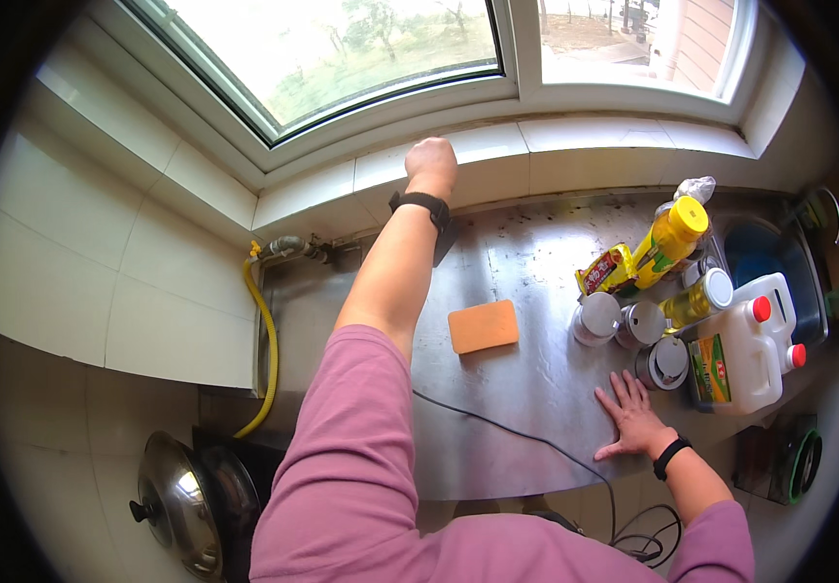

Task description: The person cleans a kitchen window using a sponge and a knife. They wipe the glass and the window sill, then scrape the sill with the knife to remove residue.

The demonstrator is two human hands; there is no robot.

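My left hand (pixel 431 159) reaches out over the tiled windowsill (pixel 456 146), curled like a fist with its back towards me. Its fingertips are hidden, so I cannot tell whether anything is inside. A black band circles that wrist, and a dark flat piece hangs beside it. My right hand (pixel 632 420) rests palm down on the stainless steel counter (pixel 514 430) with its fingers spread, holding nothing. Just beyond its fingertips stands a round lidded canister (pixel 663 362). An orange rectangular block (pixel 484 326) with rounded corners lies between my arms.
Right: more lidded canisters (pixel 598 318), a yellow bottle (pixel 671 240), a yellow packet (pixel 607 270), red-capped jugs (pixel 737 357) and a sink (pixel 762 248). A black cable (pixel 507 428) crosses the counter's front edge. Left: a yellow hose (pixel 266 335) and a lidded wok (pixel 186 503). Window frame (pixel 405 102) ahead.
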